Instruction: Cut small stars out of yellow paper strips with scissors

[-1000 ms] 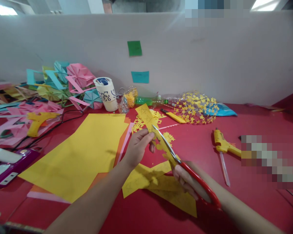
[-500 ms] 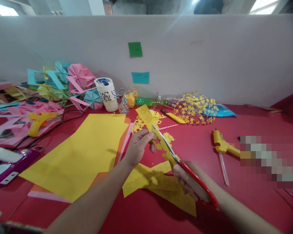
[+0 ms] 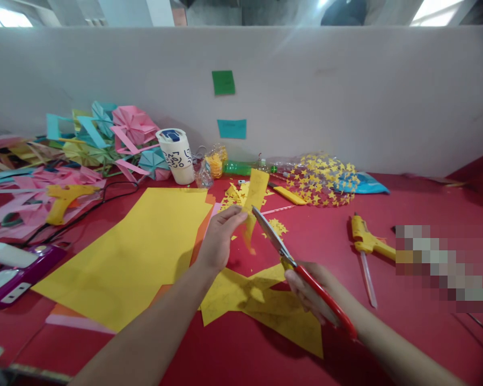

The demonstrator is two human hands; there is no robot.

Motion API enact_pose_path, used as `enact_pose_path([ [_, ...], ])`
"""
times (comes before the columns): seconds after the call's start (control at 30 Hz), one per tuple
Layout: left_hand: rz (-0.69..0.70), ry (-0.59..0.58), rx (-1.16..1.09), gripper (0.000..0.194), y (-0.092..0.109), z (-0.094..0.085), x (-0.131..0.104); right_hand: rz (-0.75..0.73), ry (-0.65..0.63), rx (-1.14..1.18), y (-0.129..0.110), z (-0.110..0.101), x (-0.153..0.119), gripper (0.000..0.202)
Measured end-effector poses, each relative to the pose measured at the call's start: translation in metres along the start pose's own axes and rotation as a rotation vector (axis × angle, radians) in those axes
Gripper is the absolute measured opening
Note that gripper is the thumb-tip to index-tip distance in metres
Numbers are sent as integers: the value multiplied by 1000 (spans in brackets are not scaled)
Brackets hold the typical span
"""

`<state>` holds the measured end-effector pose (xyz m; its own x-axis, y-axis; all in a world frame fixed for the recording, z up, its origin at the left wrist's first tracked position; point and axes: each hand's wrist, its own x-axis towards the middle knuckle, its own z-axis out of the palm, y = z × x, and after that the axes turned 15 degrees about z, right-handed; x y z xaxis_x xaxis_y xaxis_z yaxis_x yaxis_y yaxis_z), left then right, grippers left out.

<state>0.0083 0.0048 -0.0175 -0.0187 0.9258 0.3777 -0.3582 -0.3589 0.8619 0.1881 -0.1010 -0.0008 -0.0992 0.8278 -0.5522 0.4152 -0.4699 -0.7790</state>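
Between the thumb and fingers of my left hand [image 3: 221, 236] is a narrow yellow paper strip [image 3: 257, 187], held upright with its lower end hanging below. My right hand [image 3: 312, 292] grips red-handled scissors [image 3: 320, 292], their blades pointing up and left so the tips meet the strip's edge near my left thumb. The blades look closed or almost so. A bit of yellow paper shows by the scissors' pivot. Beneath both hands lie yellow paper pieces [image 3: 265, 303] with faint drawn lines. Small cut yellow stars [image 3: 277, 228] sit just beyond the scissors.
Large yellow sheets [image 3: 145, 241] cover the left. A white cup [image 3: 177, 158], green bottle [image 3: 237, 168], yellow cutter [image 3: 287, 194] and star-covered plastic [image 3: 326, 179] line the back. One glue gun [image 3: 364, 236] lies right, another [image 3: 64, 201] left, near a purple power strip [image 3: 28, 273].
The yellow strip has turned from leaning left to leaning right, and my left hand has shifted slightly left. Cut-out paper hanging along the blades has largely gone from there.
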Motion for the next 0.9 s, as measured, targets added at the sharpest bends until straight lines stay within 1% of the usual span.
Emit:
enact_pose_path([
  [0.07,-29,10,-43,8,1,0,2,-12,10,-18,1,0,1,47],
  [0.17,-89,-36,-95,9,7,0,1,3,10,-25,3,0,3,47],
  [0.27,-78,-102,-41,14,14,1,0,11,-4,-26,5,-1,4,46],
  [0.33,-95,-134,16,17,18,1,0,-10,-15,-28,5,-3,4,46],
  [0.47,-174,-132,64,17,24,-1,3,-36,-14,-54,4,-8,4,48],
  [0.57,-165,-158,84,15,25,-4,6,-35,-17,-99,7,-13,6,48],
  [0.7,-187,-238,110,17,26,-9,9,-78,-75,-118,12,-18,10,47],
  [0.9,-198,-306,111,15,27,-14,12,-81,-94,-153,8,-21,7,50],
])
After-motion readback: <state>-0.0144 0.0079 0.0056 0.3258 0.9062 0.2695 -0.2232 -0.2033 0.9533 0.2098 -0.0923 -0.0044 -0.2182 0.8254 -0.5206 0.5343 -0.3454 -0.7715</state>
